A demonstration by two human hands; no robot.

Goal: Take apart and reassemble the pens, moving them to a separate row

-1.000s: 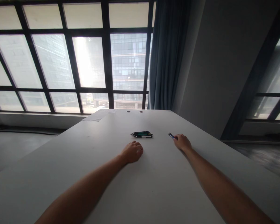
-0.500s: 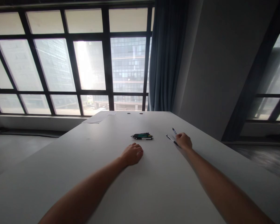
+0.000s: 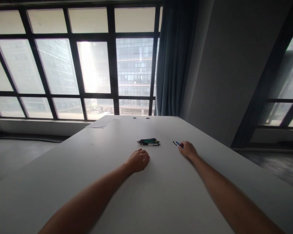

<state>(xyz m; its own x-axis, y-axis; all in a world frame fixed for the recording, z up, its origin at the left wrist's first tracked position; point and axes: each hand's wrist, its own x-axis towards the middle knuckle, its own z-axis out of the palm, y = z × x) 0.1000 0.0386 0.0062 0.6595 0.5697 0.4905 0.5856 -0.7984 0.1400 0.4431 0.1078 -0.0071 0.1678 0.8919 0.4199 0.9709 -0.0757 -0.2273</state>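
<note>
Since half a second ago the right hand [image 3: 188, 150] has slid a little left across the table, and the two slim pens, one blue and one dark [image 3: 177, 144], that stood apart then now lie side by side at its fingertips. The fingers are curled around the near ends of these pens, gripping them low against the tabletop, their tips pointing away and to the left.

Just to the left, well apart from that hand, a small pile of dark pens with green and yellow accents [image 3: 148, 141] lies in a neat row on the table. Nearer the viewer, the left hand [image 3: 138, 160] rests on the surface in a loose fist, holding nothing, close to the pile but not touching it.

All of this sits on a long pale grey table [image 3: 107, 182] that runs away toward a wall of large dark-framed windows [image 3: 70, 65]. A sheet of white paper [image 3: 99, 123] lies at the table's far left corner. A blue-grey curtain [image 3: 175, 58] hangs beside the windows, next to a plain grey wall.
</note>
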